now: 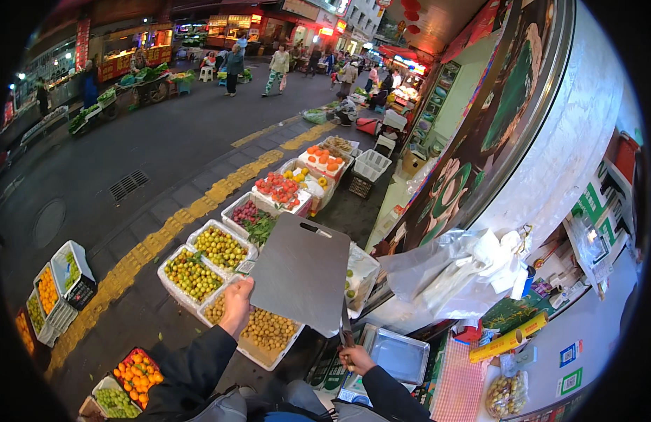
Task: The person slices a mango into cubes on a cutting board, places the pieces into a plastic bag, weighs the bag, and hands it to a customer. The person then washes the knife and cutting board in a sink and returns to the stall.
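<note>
A grey cutting board with a slot handle at its far end is held out in front of me, above the fruit boxes. My left hand grips its left edge, with the thumb showing and the other fingers partly hidden. At the board's near right corner, my right hand is closed around the handle of a knife. The blade points away from me, close along the board's right edge; whether they touch I cannot tell. Under the board, a white box of small tan round fruit is partly covered.
Boxes of green jujube-like fruit, red fruit and orange fruit line the pavement ahead. Orange citrus lies lower left. To my right are a metal tray, plastic bags and a checked cloth. Several people walk the street.
</note>
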